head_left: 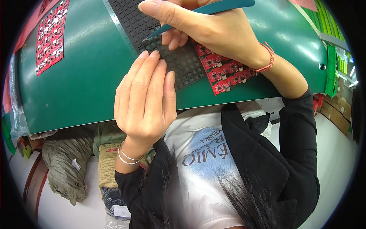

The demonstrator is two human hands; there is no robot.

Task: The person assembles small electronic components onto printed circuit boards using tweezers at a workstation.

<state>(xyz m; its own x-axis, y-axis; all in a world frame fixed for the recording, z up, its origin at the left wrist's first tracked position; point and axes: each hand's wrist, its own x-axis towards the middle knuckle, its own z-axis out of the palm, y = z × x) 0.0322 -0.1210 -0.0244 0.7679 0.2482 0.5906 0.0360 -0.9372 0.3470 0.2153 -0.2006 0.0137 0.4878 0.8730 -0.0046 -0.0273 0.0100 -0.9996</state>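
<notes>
My right hand (219,32) is closed around blue tweezers (223,6), held at a slant with the fine tips pointing down and left. The tips are over a black grid tray (187,72), among its small square pockets. Dark square pieces (131,17) sit in rows in the tray's upper part, while lighter pockets show nearer me. Whether the tips pinch a piece is too small to tell. My left hand (145,95) lies flat with fingers stretched out, its fingertips at the tray's left edge. Beside the tray, partly under my right wrist, is a panel of red circuit boards (227,74).
Another panel of red circuit boards (51,38) lies on the left of the green table (91,76). A pale perforated strip (116,23) runs along the tray's left side. Below the table edge stand wrapped bags (66,164); cardboard boxes (335,114) are stacked at far right.
</notes>
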